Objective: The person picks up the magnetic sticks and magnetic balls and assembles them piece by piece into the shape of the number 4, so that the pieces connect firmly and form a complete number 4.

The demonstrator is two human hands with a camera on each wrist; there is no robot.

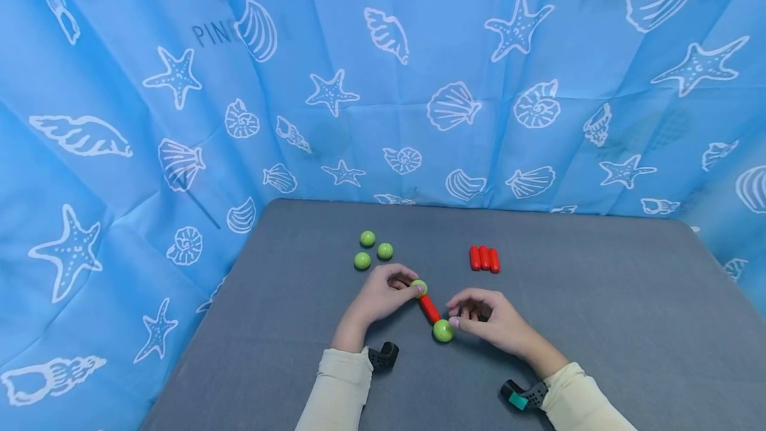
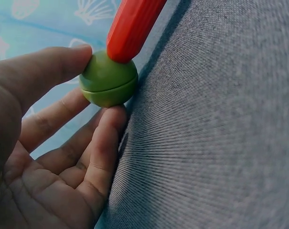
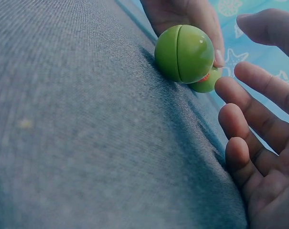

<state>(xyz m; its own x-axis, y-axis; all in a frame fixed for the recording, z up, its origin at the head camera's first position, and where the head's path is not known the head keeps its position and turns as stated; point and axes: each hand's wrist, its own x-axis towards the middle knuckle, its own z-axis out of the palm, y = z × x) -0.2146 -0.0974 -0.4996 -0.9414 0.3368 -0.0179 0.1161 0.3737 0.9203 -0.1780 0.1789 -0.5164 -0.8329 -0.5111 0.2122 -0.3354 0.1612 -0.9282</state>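
My left hand (image 1: 383, 294) pinches a green ball (image 2: 108, 78) between thumb and fingertips, low over the grey cloth. A seam line runs round this ball. Against it rests one end of a red rod (image 1: 429, 309) with flattened sides. At the rod's nearer end lies a second green ball (image 1: 443, 331). Just right of that ball is my right hand (image 1: 493, 314), its fingers loosely bent. In the right wrist view a gap shows between its fingertips and the seamed ball (image 3: 185, 53), which hides most of the rod.
Three loose green balls (image 1: 385, 251) sit behind my left hand. Side by side, three red rods (image 1: 485, 259) lie further back to the right. A grey cloth (image 1: 598, 271) covers the table, and a blue curtain (image 1: 395, 112) hangs behind and to the left.
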